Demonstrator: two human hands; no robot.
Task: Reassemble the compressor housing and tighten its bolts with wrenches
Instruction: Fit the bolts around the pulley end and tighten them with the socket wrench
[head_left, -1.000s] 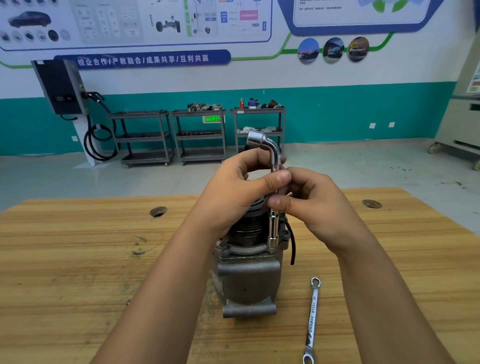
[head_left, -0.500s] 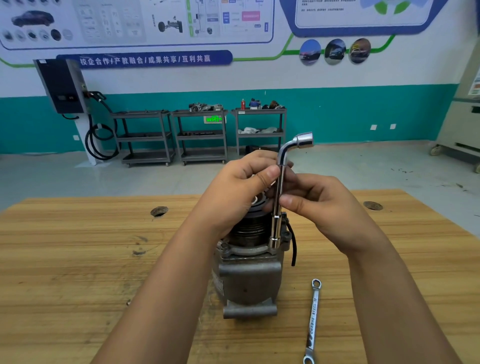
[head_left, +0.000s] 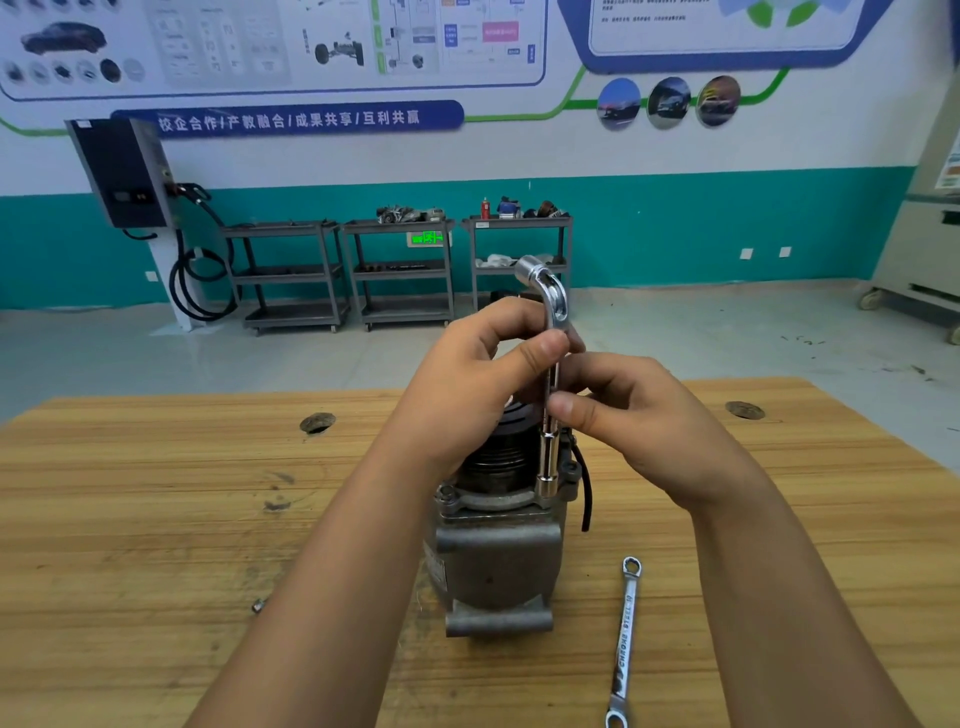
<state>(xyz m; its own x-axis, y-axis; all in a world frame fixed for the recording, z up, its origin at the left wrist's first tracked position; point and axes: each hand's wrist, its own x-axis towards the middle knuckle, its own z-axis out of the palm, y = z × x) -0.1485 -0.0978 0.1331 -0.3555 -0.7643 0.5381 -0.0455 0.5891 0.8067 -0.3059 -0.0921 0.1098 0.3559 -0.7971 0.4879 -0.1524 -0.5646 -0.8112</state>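
Observation:
The grey metal compressor (head_left: 493, 566) stands upright in the middle of the wooden table (head_left: 156, 545). A chrome L-shaped socket wrench (head_left: 549, 457) stands vertically with its lower socket on a bolt at the housing's top right flange. Its bent upper end points left and away. My left hand (head_left: 467, 384) pinches the wrench shaft high up with thumb and fingers. My right hand (head_left: 639, 415) pinches the shaft just below, from the right. The compressor's black pulley end is partly hidden behind my hands.
A chrome ring spanner (head_left: 625, 642) lies on the table right of the compressor. A small loose bolt (head_left: 258, 605) lies to the left. A black cable (head_left: 586, 488) hangs off the compressor's right side. Two round holes (head_left: 317, 422) mark the tabletop. Shelving carts (head_left: 400, 275) stand by the far wall.
The wrench has turned on the bolt: its bent upper end swung from the left to the right and back to the left. Both hands stayed pinched on the shaft.

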